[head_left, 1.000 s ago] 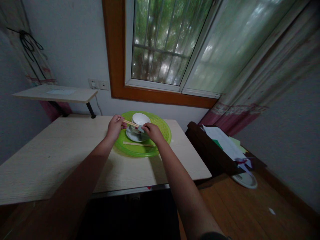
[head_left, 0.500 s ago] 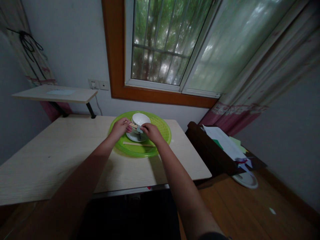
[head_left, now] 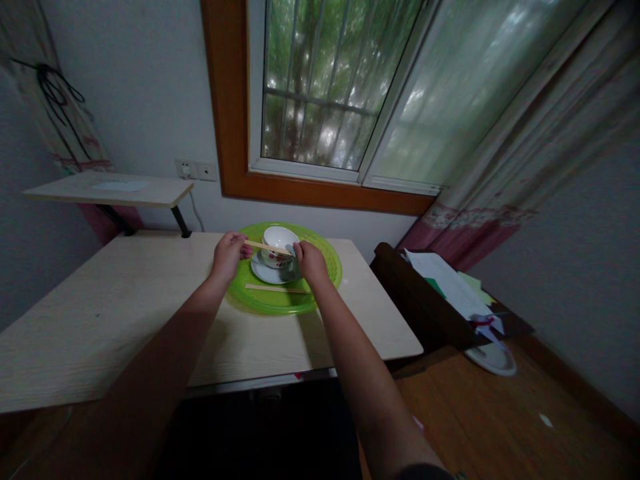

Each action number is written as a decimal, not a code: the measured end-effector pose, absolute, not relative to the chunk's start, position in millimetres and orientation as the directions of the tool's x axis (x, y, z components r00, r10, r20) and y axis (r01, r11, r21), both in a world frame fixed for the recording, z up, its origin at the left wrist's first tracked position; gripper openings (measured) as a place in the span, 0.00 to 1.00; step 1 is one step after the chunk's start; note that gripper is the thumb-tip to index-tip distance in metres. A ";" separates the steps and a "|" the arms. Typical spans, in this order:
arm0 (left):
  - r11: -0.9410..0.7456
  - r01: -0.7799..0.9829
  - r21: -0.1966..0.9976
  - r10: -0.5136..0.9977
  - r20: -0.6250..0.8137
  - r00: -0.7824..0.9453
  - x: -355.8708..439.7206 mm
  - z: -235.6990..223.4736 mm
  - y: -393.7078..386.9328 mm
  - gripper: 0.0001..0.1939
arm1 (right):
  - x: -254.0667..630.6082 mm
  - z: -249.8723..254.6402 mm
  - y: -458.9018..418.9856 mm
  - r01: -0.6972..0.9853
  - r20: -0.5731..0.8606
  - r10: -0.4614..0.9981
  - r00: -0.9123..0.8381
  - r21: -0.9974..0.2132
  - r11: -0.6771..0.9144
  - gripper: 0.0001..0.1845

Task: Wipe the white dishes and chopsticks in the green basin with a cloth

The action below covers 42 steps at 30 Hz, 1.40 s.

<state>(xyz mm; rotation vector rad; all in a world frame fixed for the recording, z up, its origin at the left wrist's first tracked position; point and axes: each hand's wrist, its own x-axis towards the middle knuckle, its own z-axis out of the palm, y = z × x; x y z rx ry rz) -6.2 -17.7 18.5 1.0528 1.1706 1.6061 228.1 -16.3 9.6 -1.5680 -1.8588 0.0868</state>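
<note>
My left hand (head_left: 231,252) is closed on the left end of pale wooden chopsticks (head_left: 267,248), held level above the dishes. How many there are I cannot tell. At their other end my right hand (head_left: 311,260) pinches a small pale grey-blue piece (head_left: 291,251), perhaps a cloth, against the tips. Under the chopsticks stands a white bowl (head_left: 283,235) with a red pattern on its side, on a white saucer (head_left: 265,272). In front of the saucer, more light chopsticks (head_left: 277,289) lie across a round green plastic basket (head_left: 280,307).
The basket rests on a light wooden table (head_left: 150,293). A raised shelf (head_left: 110,189) stands at the table's back left. Right of the table is a dark brown piece of furniture (head_left: 410,300) with papers (head_left: 445,280) on it. A window (head_left: 330,87) is behind.
My hands have drawn apart, the left moving left and the right slightly right. More of the chopsticks' length and the bowl's red pattern now shows. The grey-blue piece sits nearer the chopsticks' right tips.
</note>
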 end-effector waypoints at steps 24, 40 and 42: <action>-0.237 -0.130 0.963 0.944 0.197 -0.266 -5.5 17.9 -16.9 0.17 | 241.1 18.1 -22.6 0.734 0.544 0.794 0.271 -0.650 0.195 0.14; -0.158 -0.150 0.976 0.981 0.138 -0.134 -4.0 16.9 -15.6 0.18 | 247.4 17.4 -16.2 0.585 0.561 0.713 0.421 -0.768 0.260 0.09; -0.200 -0.162 0.966 0.967 0.169 -0.189 -5.4 17.8 -16.8 0.16 | 248.1 17.4 -15.8 0.568 0.558 0.704 0.439 -0.780 0.264 0.08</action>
